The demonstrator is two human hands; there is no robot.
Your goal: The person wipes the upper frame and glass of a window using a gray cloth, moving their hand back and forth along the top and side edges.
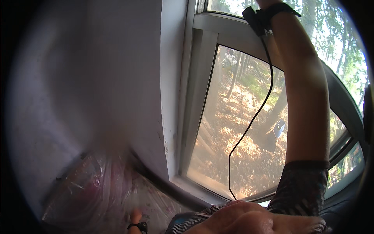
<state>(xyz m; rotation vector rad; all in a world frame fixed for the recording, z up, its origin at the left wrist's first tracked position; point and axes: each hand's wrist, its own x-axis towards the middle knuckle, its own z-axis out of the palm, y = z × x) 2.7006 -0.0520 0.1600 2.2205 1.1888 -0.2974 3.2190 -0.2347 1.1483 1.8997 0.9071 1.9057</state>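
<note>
My right arm (pixel 306 96) reaches up along the window; its hand lies past the top edge, out of view. A black strap with a small device (pixel 257 20) is around that wrist, and a thin black cable (pixel 248 125) hangs from it. Low on the left, my left hand (pixel 135 216) shows small and partly blurred, with a black wristband (pixel 140 226) below it. It is close to a crinkled clear plastic sheet (pixel 108 187), through which pinkish patches show. The fingers are too unclear to tell whether they hold anything.
A framed window (pixel 239 122) fills the right side, with trees and dry leaves outside. Its frame (pixel 201 87) meets a pale wall (pixel 131 73) on the left. A dark curved bar (pixel 166 185) runs below the wall. A large blurred grey shape (pixel 93 87) covers part of the view.
</note>
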